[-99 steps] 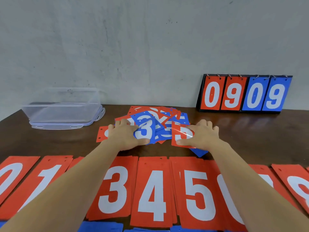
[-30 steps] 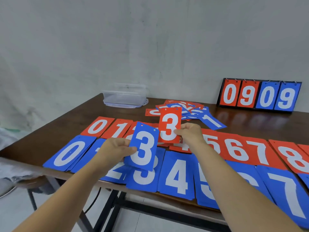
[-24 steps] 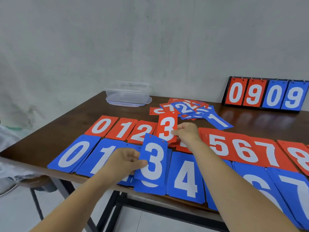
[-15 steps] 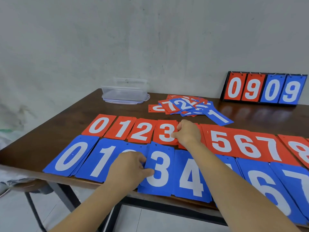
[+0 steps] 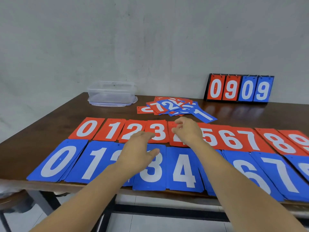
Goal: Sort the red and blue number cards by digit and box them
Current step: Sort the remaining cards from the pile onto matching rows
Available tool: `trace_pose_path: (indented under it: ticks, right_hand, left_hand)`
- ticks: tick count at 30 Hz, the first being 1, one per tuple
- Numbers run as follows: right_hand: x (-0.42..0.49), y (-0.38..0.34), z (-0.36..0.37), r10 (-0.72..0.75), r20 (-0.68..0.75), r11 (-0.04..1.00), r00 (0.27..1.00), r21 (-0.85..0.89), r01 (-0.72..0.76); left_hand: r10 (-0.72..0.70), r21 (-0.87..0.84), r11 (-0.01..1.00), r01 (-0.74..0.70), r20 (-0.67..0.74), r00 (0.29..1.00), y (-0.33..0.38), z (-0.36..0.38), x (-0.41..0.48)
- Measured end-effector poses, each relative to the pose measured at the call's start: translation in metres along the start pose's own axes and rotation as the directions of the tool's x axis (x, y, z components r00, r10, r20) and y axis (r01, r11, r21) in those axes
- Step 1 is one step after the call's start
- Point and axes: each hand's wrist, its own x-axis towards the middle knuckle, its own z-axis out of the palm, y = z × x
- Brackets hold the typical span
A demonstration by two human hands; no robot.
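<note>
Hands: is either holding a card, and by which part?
Nothing is held. The left hand lies open over the blue 3 card; the right hand, loosely curled, over the red 4 card.

place: bare workroom | cues: grey plaster wall [image 5: 150, 39] — dark wooden table [image 5: 50, 121]

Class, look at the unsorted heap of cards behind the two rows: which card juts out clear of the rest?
The blue 1 card. It pokes out to the right of the heap, whole digit showing; the others overlap one another.
</note>
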Motion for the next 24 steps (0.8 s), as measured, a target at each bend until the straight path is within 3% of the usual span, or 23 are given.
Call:
trace_pose_path:
  ticks: [7, 15, 20, 24]
  right_hand:
    - [0.019, 0.025, -0.024, 0.02, -0.041, 1.0, 0.999, -0.017, -0.021]
    - [0.09, 0.071, -0.037, 0.053, -0.051, 0.986, 0.997, -0.155, -0.061]
    - [0.138, 0.113, -0.045, 0.169, -0.082, 0.95, 0.982, -0.252, -0.184]
    - [0.165, 0.136, -0.041, 0.204, -0.042, 0.95, 0.978, -0.231, -0.209]
  left_hand:
    - [0.038, 0.015, 0.999, -0.038, 0.017, 0.999, 0.019, 0.015, 0.061]
    - [-0.07, 0.024, 0.997, 0.069, 0.018, 0.997, 0.001, 0.033, 0.14]
    - [-0.115, 0.056, 0.992, 0.116, -0.02, 0.993, -0.01, 0.055, 0.197]
    - [-0.119, 0.131, 0.984, 0.117, 0.003, 0.993, -0.002, 0.077, 0.242]
